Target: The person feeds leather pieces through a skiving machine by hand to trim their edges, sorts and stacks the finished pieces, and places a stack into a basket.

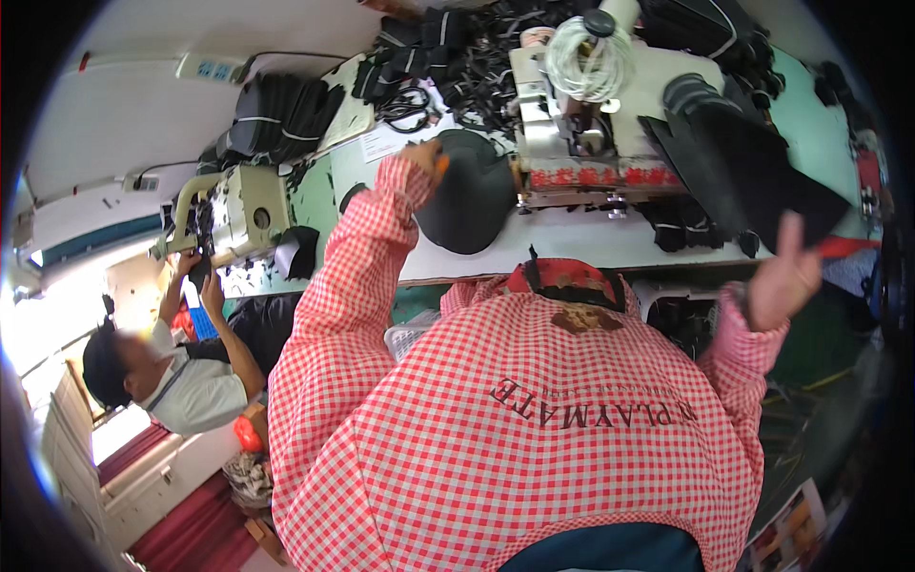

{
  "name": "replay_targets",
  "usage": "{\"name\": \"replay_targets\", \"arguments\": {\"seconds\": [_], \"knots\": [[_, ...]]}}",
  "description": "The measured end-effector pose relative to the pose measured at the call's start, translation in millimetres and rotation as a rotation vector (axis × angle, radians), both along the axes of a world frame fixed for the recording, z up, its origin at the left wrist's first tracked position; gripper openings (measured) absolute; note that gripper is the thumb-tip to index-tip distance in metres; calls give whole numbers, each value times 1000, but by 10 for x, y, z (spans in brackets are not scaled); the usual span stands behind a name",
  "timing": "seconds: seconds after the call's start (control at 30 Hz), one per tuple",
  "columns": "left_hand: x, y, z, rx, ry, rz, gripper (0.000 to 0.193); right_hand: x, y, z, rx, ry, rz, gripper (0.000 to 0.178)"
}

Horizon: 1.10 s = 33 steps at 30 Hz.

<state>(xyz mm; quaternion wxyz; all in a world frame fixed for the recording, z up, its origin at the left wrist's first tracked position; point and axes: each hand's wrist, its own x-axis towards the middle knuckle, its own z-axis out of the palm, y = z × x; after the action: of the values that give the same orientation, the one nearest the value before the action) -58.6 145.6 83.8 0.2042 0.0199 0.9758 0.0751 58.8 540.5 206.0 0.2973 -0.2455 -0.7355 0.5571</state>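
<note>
My left hand (425,158) is closed at the upper left edge of a rounded black panel (467,205) lying on the white worktable. A small orange thing (441,168) shows at its fingers, too little of it to name. Out to the right, my right hand (785,278) is slightly blurred. It has the near edge of a black flat piece (758,167) between finger and thumb, the finger stretched along its top. This piece slants over a stack of dark cut pieces (691,93) to the right of the sewing machine (620,114).
Black scraps (486,71) heap behind the panel, beside a black cable (408,110). Tied black bundles (276,114) lie at the left. A coil of pale cord (589,62) hangs on the machine. Further left, a person (195,381) works at another sewing machine (250,214).
</note>
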Motion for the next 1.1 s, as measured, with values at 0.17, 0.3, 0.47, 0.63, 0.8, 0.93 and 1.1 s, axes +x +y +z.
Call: {"name": "replay_targets", "arguments": {"seconds": [0.17, 0.3, 0.47, 0.63, 0.8, 0.93, 1.1], "knots": [[585, -207, -183, 66, -23, -27, 27, -347, 430, -399, 708, -378, 580, 30], [613, -586, -360, 146, 199, 185, 28, -242, 58, -469, 627, -281, 568, 31], [458, -1559, -511, -295, -101, 481, 55, -201, -32, -553, 145, -293, 614, 29], [470, -1668, -535, -345, -153, 391, 54, -84, -178, -501, -5, -316, 668, 29], [315, -1302, -64, 196, -682, -62, 43, 53, -474, -501, -101, -387, 1025, 47], [283, 361, 890, 778, -775, -714, 28, -84, -837, -717, 0, -182, 1270, 60], [205, 919, 299, 1138, -318, -55, 25, -104, -676, -939, -605, -496, 991, 25]]}}
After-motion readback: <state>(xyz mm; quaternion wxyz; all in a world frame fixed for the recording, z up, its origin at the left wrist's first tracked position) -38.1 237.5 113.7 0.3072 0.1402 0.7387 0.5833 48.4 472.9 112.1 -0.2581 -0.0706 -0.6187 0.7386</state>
